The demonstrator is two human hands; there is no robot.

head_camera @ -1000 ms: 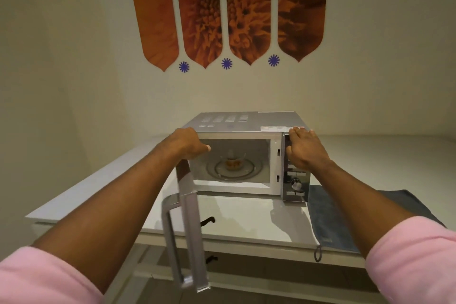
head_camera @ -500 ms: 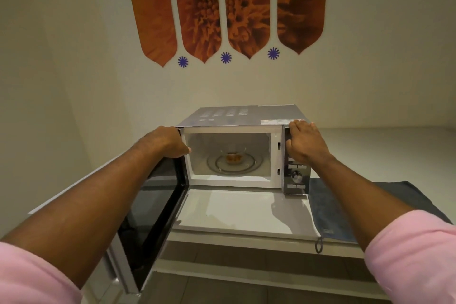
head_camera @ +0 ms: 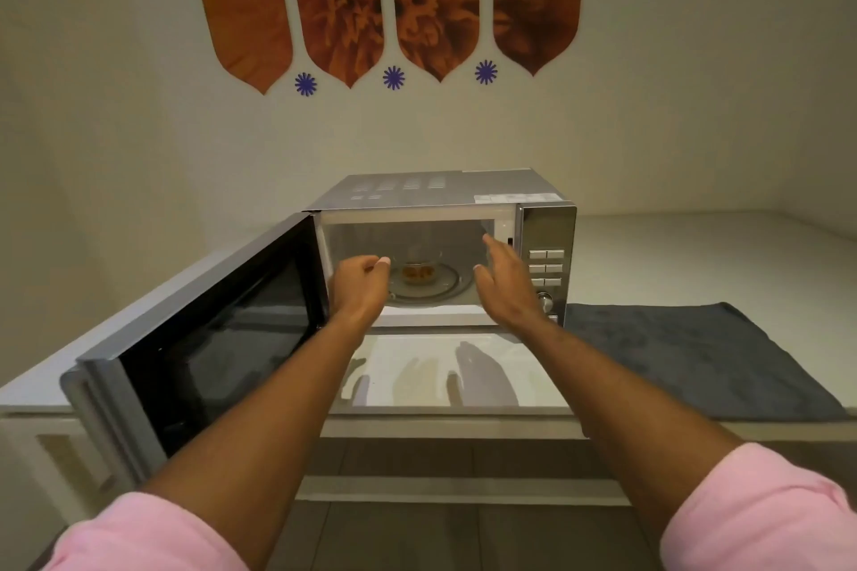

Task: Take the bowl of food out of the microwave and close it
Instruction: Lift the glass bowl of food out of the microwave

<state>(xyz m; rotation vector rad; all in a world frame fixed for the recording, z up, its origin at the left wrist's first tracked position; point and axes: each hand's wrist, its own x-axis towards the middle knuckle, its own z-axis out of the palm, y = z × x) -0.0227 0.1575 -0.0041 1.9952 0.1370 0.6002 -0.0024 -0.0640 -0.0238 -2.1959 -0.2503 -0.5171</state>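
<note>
A silver microwave (head_camera: pixel 431 190) stands on a white counter (head_camera: pixel 695 255) with its door (head_camera: pixel 199 348) swung wide to the left. Inside, a small clear glass bowl (head_camera: pixel 419 267) with orange food sits on the round turntable. My left hand (head_camera: pixel 359 290) is at the cavity mouth to the left of the bowl, fingers loosely curled, holding nothing. My right hand (head_camera: pixel 503 283) is at the mouth on the right, fingers spread. Neither hand touches the bowl.
A dark grey cloth (head_camera: pixel 686 357) lies on the counter right of the microwave. The control panel (head_camera: pixel 547 264) with buttons and a knob is just beside my right hand. The open door juts past the counter's front edge on the left. Orange flower panels hang on the wall.
The door swung fully open to the left. My left hand let go of the door and my right hand left the control panel; both moved to the cavity opening, either side of the bowl.
</note>
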